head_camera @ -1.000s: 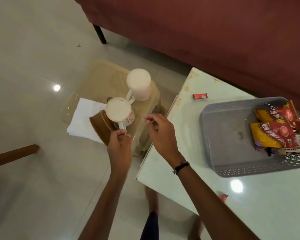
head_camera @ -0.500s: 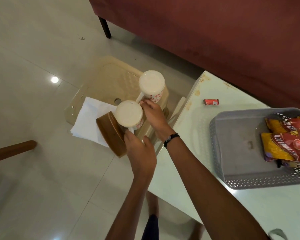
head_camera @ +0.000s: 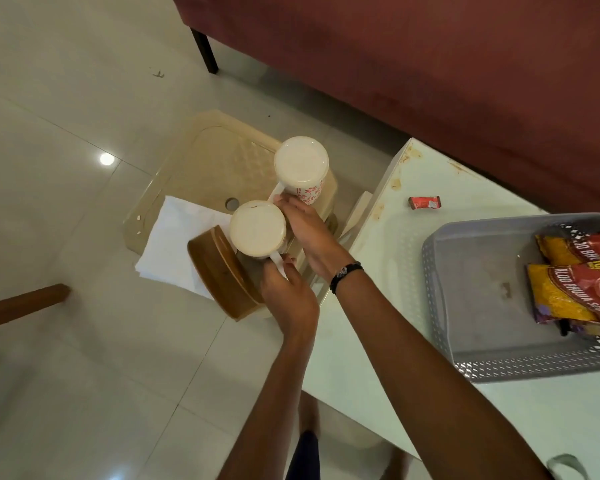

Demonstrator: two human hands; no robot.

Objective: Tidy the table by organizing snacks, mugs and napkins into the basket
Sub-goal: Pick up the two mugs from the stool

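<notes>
We have both mugs in hand at once: our left hand [head_camera: 284, 292] is pinched on the handle of the near mug [head_camera: 258, 227], and our right hand [head_camera: 303, 225] is closed on the handle of the far mug [head_camera: 301, 167], so the two hands sit close together with a mug apiece. Both mugs stand upside down, pale bases up, at the right edge of the beige stool [head_camera: 201, 157] beside the table [head_camera: 388, 382]. To do this step well, we judge we should lift each mug straight up until it clears the stool, keep the two from knocking together, then carry them rightward over the table's left edge to the grey basket [head_camera: 440, 282]. The basket's left half looks bare, while the snack packets [head_camera: 575, 278] are crowded against its right side, so we would set the mugs down on the left floor of the basket, clear of the packets. Near the left hand, a brown wooden holder [head_camera: 219, 271] leans at the stool's front edge, touching or nearly touching the near mug; it could tip if we drag the mug sideways. White napkins [head_camera: 177, 244] lie under and beside it on the stool and are not yet gathered. A small red wrapper [head_camera: 425, 203] lies near the table's far left corner, well apart from the basket, and the basket's near left wall is what the mugs must clear on the way in.
</notes>
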